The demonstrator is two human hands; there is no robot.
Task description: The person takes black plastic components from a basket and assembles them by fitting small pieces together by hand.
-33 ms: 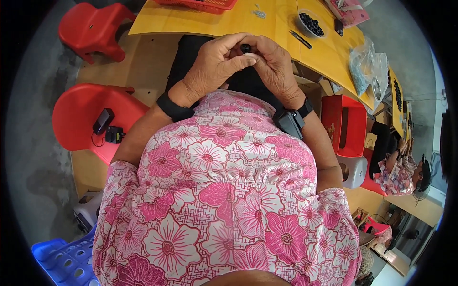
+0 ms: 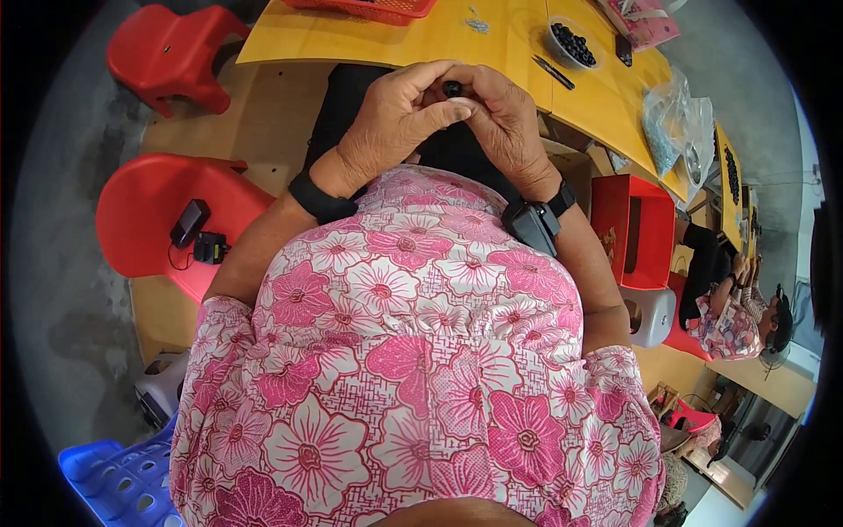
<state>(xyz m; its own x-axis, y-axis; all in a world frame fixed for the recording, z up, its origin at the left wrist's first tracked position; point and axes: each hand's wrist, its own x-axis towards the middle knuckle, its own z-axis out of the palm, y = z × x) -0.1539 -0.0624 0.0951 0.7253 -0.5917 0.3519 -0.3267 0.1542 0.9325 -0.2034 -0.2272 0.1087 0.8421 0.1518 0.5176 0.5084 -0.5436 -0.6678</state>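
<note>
My left hand point(image 2: 393, 116) and my right hand point(image 2: 507, 119) meet just off the near edge of the yellow table point(image 2: 421, 42). Between their fingertips is a small round black piece point(image 2: 452, 89), with the fingers of both hands closed around it. Only its top shows; the fingers hide the rest. Beyond my right hand, a clear bowl point(image 2: 595, 61) holds many similar black pieces point(image 2: 572, 42). Near the bowl lies a slim black tool point(image 2: 553, 72), its kind unclear. A little pile of pale blue bits point(image 2: 476, 25) sits on the table further back.
A red basket point(image 2: 369, 9) sits at the far edge. To the right are a clear plastic bag point(image 2: 676, 123) with bluish bits and an upright red box point(image 2: 648, 233). Red chairs point(image 2: 162, 215) stand at left, one bearing black devices point(image 2: 190, 221). Another person point(image 2: 729, 321) sits far right.
</note>
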